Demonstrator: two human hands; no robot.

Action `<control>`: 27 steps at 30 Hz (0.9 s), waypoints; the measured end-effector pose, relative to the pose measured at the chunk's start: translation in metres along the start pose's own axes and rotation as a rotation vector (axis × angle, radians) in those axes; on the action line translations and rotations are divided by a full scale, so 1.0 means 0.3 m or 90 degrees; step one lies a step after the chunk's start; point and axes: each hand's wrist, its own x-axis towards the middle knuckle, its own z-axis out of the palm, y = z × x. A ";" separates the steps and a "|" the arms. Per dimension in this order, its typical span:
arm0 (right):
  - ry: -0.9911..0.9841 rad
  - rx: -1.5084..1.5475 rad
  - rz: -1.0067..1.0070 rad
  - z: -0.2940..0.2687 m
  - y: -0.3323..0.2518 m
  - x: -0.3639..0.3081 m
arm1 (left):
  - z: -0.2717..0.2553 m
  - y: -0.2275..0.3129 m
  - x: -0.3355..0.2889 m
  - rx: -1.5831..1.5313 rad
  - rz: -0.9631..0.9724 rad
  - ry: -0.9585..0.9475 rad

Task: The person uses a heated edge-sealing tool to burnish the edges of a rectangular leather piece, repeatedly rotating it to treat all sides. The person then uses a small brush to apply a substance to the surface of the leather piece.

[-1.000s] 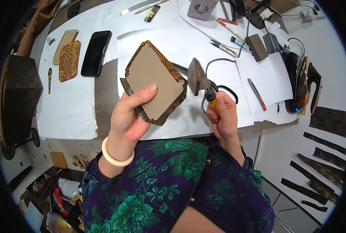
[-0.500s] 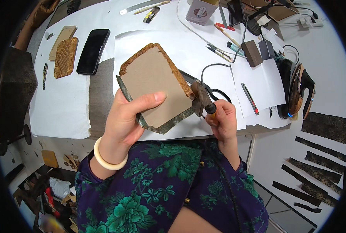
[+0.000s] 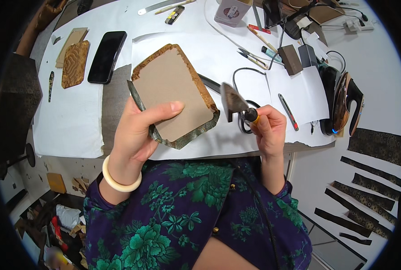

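"Beige rectangular board (image 3: 169, 90) edged in brown patterned fabric (image 3: 198, 80): where is it, and at what step?"

"Above the tabletop (image 3: 114, 101), by the near edge. Turning in the dark green fabric margin (image 3: 195, 133) seems in hand; next likely calls for pressing it with the yellow-handled flat metal tool (image 3: 233, 101)."

"And the hands?"

"The left hand (image 3: 135, 128) pinches the board, thumb on its face; the right hand (image 3: 272, 130) curls round the tool's handle, its head apart from the board."
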 end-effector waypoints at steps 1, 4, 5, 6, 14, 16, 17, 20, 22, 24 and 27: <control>0.018 0.025 -0.016 0.008 0.025 -0.009 | -0.010 -0.014 0.007 -0.053 -0.017 -0.017; 0.067 -0.005 -0.037 0.054 0.068 -0.043 | -0.033 -0.048 0.015 -0.193 -0.064 -0.068; 0.079 -0.009 -0.050 0.071 0.078 -0.051 | -0.032 -0.051 0.017 -0.226 -0.077 -0.084; 0.093 -0.014 -0.064 0.089 0.088 -0.059 | -0.030 -0.057 0.020 -0.258 -0.092 -0.102; 0.150 -0.093 -0.205 0.144 0.139 -0.078 | -0.029 -0.105 0.014 -0.337 -0.095 -0.112; 0.187 -0.184 -0.285 0.134 0.165 -0.080 | -0.020 -0.107 0.009 -0.324 -0.091 -0.099; 0.206 -0.230 -0.325 0.129 0.173 -0.079 | -0.015 -0.107 0.006 -0.311 -0.088 -0.089; 0.214 -0.303 -0.389 0.119 0.174 -0.075 | -0.009 -0.095 -0.003 -0.270 -0.081 -0.061; 0.227 -0.337 -0.438 0.116 0.171 -0.062 | -0.004 -0.090 -0.007 -0.249 -0.077 -0.047; 0.231 -0.373 -0.476 0.113 0.166 -0.060 | -0.002 -0.089 -0.014 -0.237 -0.073 -0.038; 0.225 -0.444 -0.520 0.101 0.151 -0.065 | 0.023 -0.075 -0.027 -0.166 -0.045 -0.012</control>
